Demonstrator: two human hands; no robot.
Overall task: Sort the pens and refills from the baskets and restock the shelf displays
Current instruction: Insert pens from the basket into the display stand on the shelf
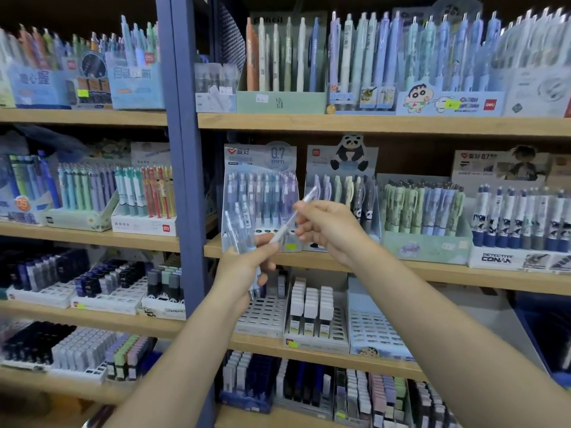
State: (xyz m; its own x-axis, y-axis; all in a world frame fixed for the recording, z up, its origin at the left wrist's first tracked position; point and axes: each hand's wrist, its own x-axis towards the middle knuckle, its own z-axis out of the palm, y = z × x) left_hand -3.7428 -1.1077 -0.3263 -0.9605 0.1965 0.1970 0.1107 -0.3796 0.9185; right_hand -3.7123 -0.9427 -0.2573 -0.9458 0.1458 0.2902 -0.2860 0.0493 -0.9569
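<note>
Mid-restock. Left hand (244, 267) gripped pen bundle (239, 233); right hand (327, 227) pinched single pen (293, 217) before 0.7 mm display (262, 211). Display partly filled; lower trays (374, 332) largely unfilled. Baskets unseen.

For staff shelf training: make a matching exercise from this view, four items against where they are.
Items
1. single pale pen
2. bundle of pens
3. panda display box
4. Detective Conan display box

Places
A. middle shelf, far right
B. gripped in the left hand
C. pinched in the right hand
D. middle shelf, behind the right hand

Pairs: 1-C, 2-B, 3-D, 4-A
</note>
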